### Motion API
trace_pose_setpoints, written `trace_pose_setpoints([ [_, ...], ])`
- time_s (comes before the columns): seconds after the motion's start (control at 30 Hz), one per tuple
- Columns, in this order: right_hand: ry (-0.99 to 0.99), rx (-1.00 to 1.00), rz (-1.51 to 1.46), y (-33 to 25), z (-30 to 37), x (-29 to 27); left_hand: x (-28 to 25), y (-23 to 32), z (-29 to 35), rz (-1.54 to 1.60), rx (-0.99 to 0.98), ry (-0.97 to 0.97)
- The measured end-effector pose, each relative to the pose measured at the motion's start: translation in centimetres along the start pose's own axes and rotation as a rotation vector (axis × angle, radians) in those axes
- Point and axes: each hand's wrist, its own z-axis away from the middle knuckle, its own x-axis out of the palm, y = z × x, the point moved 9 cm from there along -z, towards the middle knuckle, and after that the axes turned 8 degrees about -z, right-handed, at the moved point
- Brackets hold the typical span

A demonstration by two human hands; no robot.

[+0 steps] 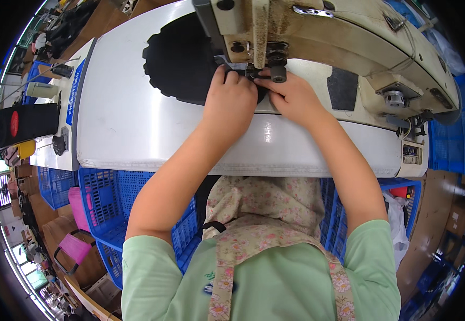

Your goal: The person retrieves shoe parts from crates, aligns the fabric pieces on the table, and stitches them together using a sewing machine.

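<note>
1. My two hands: the left (232,101), fingers bent, rests on one black fabric piece with a scalloped edge (176,61); the right (295,99) has its fingertips beside the needle area. Fingertips partly hidden; I cannot tell whether either grips.
2. Fabric location: on the white counter (136,134), partly beneath one cream, stained sewing machine (350,35).
3. Obstruction: the machine's head stands over the fabric and my right fingertips.
4. Also on the counter: one dark grey, four-sided patch (342,90), right of my right hand.
5. Surroundings: blue plastic crates on both sides below the counter, at least three at left (104,211); one at right (415,206) beside a white plastic bag (398,227).
6. Markings: one blue strip (75,96) with printed lettering; one red oval (14,123) on a black panel (35,125).
</note>
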Motion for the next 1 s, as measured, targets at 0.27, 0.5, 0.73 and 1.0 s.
trace_pose_setpoints([
  [0.27, -0.033, 0.038, 0.029, 0.4, -0.2, 0.0, 0.4, 0.0, -0.1, 0.031, -0.006, -0.009],
  [0.5, -0.003, -0.148, 0.084, -0.7, -1.5, -1.9, 0.1, 0.4, 0.3, 0.001, -0.009, 0.007],
  [0.73, -0.077, -0.041, 0.616, 0.7, -3.2, -3.7, 0.7, 0.5, 0.3, 0.020, 0.037, -0.057],
  [1.0, -0.177, -0.219, 1.043, -0.3, -0.6, 1.5, -0.1, 0.5, 0.3, -0.051, 0.164, 0.012],
])
